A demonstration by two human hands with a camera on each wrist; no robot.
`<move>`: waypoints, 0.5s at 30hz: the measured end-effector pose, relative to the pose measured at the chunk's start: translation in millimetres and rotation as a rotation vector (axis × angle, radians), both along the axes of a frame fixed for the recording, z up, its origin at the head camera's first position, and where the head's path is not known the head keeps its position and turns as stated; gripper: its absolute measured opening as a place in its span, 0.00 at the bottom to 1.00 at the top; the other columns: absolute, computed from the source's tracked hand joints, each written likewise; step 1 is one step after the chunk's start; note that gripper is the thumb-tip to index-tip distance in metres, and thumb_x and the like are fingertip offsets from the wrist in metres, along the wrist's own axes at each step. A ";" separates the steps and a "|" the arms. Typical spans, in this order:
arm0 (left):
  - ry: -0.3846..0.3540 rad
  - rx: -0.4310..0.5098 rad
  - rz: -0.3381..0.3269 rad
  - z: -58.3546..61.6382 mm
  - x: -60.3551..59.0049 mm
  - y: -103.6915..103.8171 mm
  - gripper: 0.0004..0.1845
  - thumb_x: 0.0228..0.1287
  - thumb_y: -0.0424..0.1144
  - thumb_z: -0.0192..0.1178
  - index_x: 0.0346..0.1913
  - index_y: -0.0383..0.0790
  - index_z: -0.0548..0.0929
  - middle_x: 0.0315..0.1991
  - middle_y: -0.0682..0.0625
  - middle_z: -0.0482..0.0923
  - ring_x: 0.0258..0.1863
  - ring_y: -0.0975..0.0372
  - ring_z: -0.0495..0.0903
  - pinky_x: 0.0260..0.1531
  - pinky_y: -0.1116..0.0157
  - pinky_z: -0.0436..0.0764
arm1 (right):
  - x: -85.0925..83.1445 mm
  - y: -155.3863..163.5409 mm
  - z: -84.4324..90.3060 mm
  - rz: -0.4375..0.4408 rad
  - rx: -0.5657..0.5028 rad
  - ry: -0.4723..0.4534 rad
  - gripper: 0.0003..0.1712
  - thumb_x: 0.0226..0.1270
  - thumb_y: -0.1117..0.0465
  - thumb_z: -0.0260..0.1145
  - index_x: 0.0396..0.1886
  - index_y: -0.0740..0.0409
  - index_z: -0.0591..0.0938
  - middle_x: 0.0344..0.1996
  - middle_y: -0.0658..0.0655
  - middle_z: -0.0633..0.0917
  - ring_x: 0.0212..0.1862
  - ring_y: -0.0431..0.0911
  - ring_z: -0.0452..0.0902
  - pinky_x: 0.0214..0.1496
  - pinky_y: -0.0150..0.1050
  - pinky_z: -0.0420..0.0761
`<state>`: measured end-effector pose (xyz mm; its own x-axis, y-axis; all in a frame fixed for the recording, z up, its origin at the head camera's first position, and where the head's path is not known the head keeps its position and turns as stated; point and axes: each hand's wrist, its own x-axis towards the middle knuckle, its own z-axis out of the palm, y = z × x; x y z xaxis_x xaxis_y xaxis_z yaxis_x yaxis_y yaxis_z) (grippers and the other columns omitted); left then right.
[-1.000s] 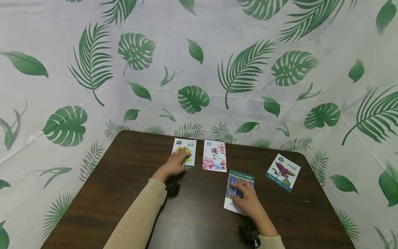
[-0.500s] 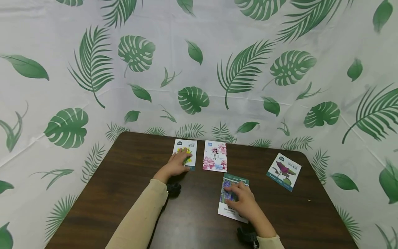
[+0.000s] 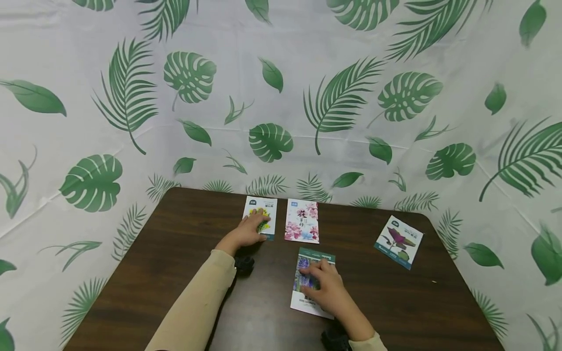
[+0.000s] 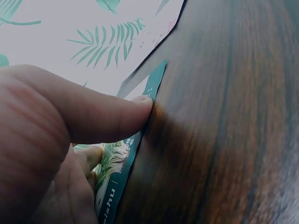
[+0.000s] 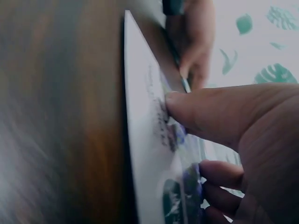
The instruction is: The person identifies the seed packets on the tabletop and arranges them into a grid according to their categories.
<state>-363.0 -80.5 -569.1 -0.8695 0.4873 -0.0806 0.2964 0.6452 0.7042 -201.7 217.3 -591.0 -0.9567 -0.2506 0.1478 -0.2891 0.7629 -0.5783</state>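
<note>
**Resting on thin, flat packets under both hands**

Head view: shows the right hand [image 3: 327, 287] on the purple-flower packet [image 3: 310, 259], flat on the dark table [image 3: 149, 263], in front of the pink-blossom packet [image 3: 302, 221] and apart from it. Also shows the left hand [image 3: 247, 231] over the yellow-flower packet [image 3: 268, 222], just beside the pink one. Farther right, find the magenta-flower packet [image 3: 398, 241], askew and well apart. Behind, see pale, lightly creased leaf-print cloth [image 3: 246, 58].

Judging by the edges, likely very light and bendy, like coated paper: easy to crease, probably slick-faced, awkward to pick off a flat top. Best slid by fingertip pressure on the face, or taken by opposite long edges.

Left wrist view: note the thumb at the teal end strip of the yellow-flower packet, with relaxed fingers laid across the printed face, grasping nothing. See a crisp, straight border against streaky brown wood grain.

Right wrist view: note the thumb tip on the face of the purple-flower packet, with the other fingers loosely bent over the same side, not wrapped around it. Cannot tell how firmly pressed. See a smooth white panel with blurred dark lettering and a straight, thin edge.
</note>
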 end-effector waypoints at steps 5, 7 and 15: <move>0.000 0.005 -0.006 -2.1 -4.7 1.9 0.36 0.74 0.35 0.69 0.81 0.36 0.69 0.90 0.35 0.44 0.91 0.40 0.37 0.88 0.37 0.37 | 3.0 -14.8 -1.9 0.032 0.007 0.052 0.26 0.59 0.55 0.86 0.59 0.44 0.92 0.57 0.55 0.84 0.61 0.54 0.76 0.59 0.54 0.77; 0.008 -0.006 -0.013 -3.4 -5.5 1.4 0.36 0.75 0.36 0.68 0.81 0.37 0.69 0.90 0.35 0.44 0.91 0.40 0.38 0.88 0.37 0.37 | 4.3 -21.0 -2.9 0.050 0.010 0.066 0.26 0.60 0.55 0.86 0.60 0.45 0.92 0.58 0.56 0.84 0.60 0.55 0.76 0.58 0.54 0.77; 0.028 -0.030 -0.008 -6.7 -7.9 1.3 0.34 0.76 0.36 0.68 0.81 0.39 0.70 0.90 0.36 0.45 0.91 0.41 0.39 0.89 0.38 0.39 | 4.9 -45.0 -3.2 0.095 0.007 0.047 0.27 0.63 0.54 0.84 0.62 0.45 0.91 0.61 0.59 0.83 0.62 0.55 0.75 0.58 0.55 0.75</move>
